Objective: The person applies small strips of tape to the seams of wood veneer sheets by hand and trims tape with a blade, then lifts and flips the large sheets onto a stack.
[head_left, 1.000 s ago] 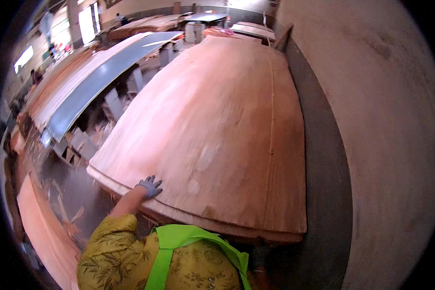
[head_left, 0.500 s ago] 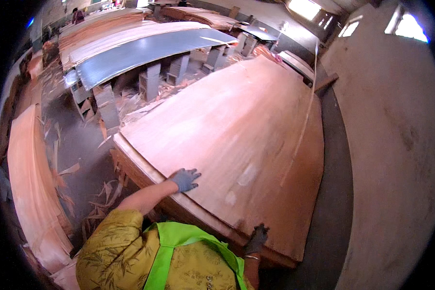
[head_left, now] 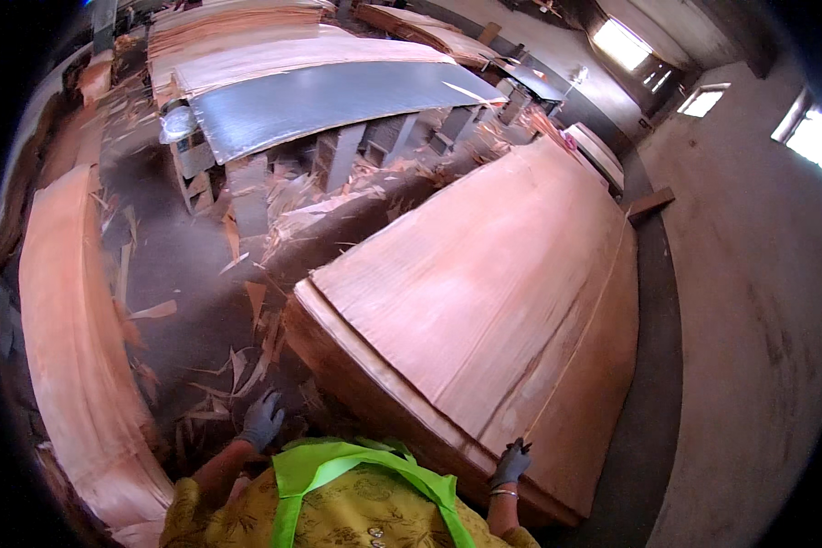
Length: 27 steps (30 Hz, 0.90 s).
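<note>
A long stack of thin reddish wood veneer sheets [head_left: 493, 301] lies in front of me, its layered near edge facing my body. My right hand [head_left: 510, 466], in a grey glove with darker fingertips, rests at that near edge with its fingers on the top sheet, slightly apart. A thin pale line [head_left: 580, 338] runs lengthwise over the sheet from near these fingers. Left of the stack, my left hand [head_left: 263, 420], also gloved in grey, hangs low over the littered floor, fingers stretched and holding nothing.
Another veneer pile [head_left: 73, 320] lies along the left. A dark, shiny panel [head_left: 338, 100] rests on block supports [head_left: 247, 196] farther back, with more veneer stacks [head_left: 237, 32] behind. Torn veneer scraps [head_left: 237, 365] litter the floor. A bare wall [head_left: 740, 301] stands at the right.
My left hand has left the top sheet and moved left and down beside the stack. My right hand stays at the near edge. The view has shifted, so the stack appears farther right.
</note>
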Each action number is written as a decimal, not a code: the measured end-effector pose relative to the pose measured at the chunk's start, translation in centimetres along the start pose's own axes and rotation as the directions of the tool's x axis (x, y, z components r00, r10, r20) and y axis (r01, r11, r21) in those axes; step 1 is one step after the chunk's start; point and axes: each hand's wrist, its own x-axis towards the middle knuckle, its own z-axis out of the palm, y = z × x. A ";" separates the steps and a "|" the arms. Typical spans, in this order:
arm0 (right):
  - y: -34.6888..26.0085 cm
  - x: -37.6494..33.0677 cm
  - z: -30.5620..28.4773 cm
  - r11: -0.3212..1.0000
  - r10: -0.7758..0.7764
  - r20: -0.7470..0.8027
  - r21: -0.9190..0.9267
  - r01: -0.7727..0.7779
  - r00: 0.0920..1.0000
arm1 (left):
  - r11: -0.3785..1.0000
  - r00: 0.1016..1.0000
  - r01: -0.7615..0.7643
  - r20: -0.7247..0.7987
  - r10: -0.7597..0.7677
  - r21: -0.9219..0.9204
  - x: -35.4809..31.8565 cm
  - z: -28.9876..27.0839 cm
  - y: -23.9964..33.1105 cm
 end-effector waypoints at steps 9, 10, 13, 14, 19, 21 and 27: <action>-10.8 -1.9 14.0 0.962 0.111 0.149 0.234 -0.144 0.983 | 0.991 0.990 0.086 -0.099 -0.096 -0.107 -2.6 0.2 -8.3; -10.3 -1.2 15.1 0.965 0.107 0.127 0.224 -0.133 0.986 | 0.993 0.991 0.060 -0.113 -0.071 -0.102 -2.4 -0.4 -8.8; -8.5 0.9 18.5 0.970 0.137 0.054 0.197 -0.145 0.989 | 0.999 0.988 0.031 -0.151 -0.036 -0.034 -1.7 -2.1 -10.7; -7.9 1.3 19.4 0.965 0.177 0.022 0.190 -0.178 0.984 | 0.998 0.986 0.055 -0.161 -0.051 0.022 -1.6 -2.1 -11.9; -7.2 1.2 23.8 0.937 0.282 0.006 0.214 -0.277 0.959 | 0.972 0.985 0.170 -0.007 -0.173 -0.162 4.5 -4.9 -19.0; -7.0 1.4 27.7 0.990 0.074 -0.122 0.131 -0.057 0.990 | 0.982 0.998 0.061 0.010 -0.060 -0.176 10.3 -6.8 -19.2; -7.3 -6.7 32.2 0.961 0.105 -0.014 0.259 -0.097 0.994 | 0.933 0.951 -0.302 -0.001 0.308 0.196 20.1 -16.7 -19.9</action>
